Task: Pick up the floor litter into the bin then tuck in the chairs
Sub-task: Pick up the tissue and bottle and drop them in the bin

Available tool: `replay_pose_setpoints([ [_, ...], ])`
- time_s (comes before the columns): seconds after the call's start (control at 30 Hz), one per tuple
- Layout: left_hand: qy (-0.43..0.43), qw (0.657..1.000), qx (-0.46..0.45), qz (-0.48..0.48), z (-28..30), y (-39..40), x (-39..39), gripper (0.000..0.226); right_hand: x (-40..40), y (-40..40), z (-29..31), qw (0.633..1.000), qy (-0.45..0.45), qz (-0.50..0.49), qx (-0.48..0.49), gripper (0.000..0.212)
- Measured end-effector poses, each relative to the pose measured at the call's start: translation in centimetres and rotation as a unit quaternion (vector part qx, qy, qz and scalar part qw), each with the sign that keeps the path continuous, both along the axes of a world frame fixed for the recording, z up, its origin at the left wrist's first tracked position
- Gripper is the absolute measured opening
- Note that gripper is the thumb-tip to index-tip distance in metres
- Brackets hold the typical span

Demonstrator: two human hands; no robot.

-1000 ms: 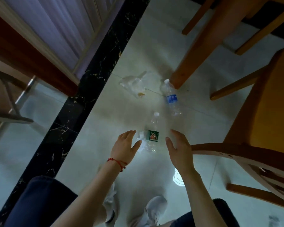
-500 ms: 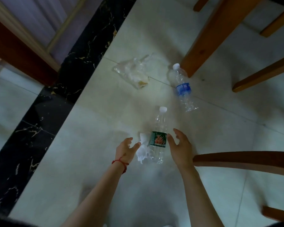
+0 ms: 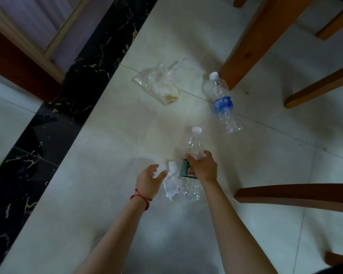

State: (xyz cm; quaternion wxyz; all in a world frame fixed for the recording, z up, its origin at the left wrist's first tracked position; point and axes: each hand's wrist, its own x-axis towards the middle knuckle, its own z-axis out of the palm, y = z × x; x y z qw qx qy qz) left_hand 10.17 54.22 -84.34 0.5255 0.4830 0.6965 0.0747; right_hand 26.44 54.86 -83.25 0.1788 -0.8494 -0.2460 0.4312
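Down on the pale tiled floor [image 3: 111, 175], beside a black marble strip [image 3: 71, 99], the litter lies in a loose cluster. Farthest left is a crumpled clear plastic bag [image 3: 158, 84] with a few yellowish scraps inside; it looks feather-light and limp, so pinching a gathered fold would likely serve best. Nearer, the left hand [image 3: 149, 181], a red string bracelet [image 3: 141, 198] at its wrist, hovers with fingers spread and relaxed just beside a crumpled white tissue [image 3: 172, 181], holding nothing. The tissue looks soft and nearly weightless, easy to scoop whole. Touching it on the right lies a clear empty plastic bottle with a green label and white cap [image 3: 194, 143]. The right hand [image 3: 203, 168] is laid over its middle at the label, fingers curling down round the body, though whether they are fully closed I cannot tell. The bottle should be light, thin-walled and a little slippery; the labelled waist seems the surest grip. Further right, a second clear bottle with a blue label [image 3: 223, 103] lies against a brown wooden chair leg [image 3: 251, 42].
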Motion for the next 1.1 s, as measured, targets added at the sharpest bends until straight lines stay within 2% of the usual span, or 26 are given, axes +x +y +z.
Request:
replay_pose_setpoints([
  [0.4,-0.016,0.999,-0.019,-0.039,-0.8,-0.3,1.2,0.058,4.5,-4.8,2.2,0.997,-0.026,-0.072,0.026,0.072],
  [0.63,0.03,0.996,-0.005,-0.085,-2.1,-0.6,3.1,0.062,4.5,-6.7,3.6,0.994,-0.017,-0.102,0.044,0.067],
  [0.8,0.06,0.99,0.028,-0.126,-3.2,-2.0,3.9,0.05,4.2,-7.6,3.8,0.993,-0.006,-0.111,0.05,0.059],
  [1.03,0.089,0.986,0.062,-0.126,-4.8,-3.1,4.8,0.01,4.9,-8.8,3.0,0.992,-0.014,-0.12,0.035,0.06],
  [1.1,0.096,0.984,0.07,-0.134,-4.7,-2.9,4.7,0.01,5.0,-9.1,2.8,0.992,-0.016,-0.119,0.033,0.058],
])
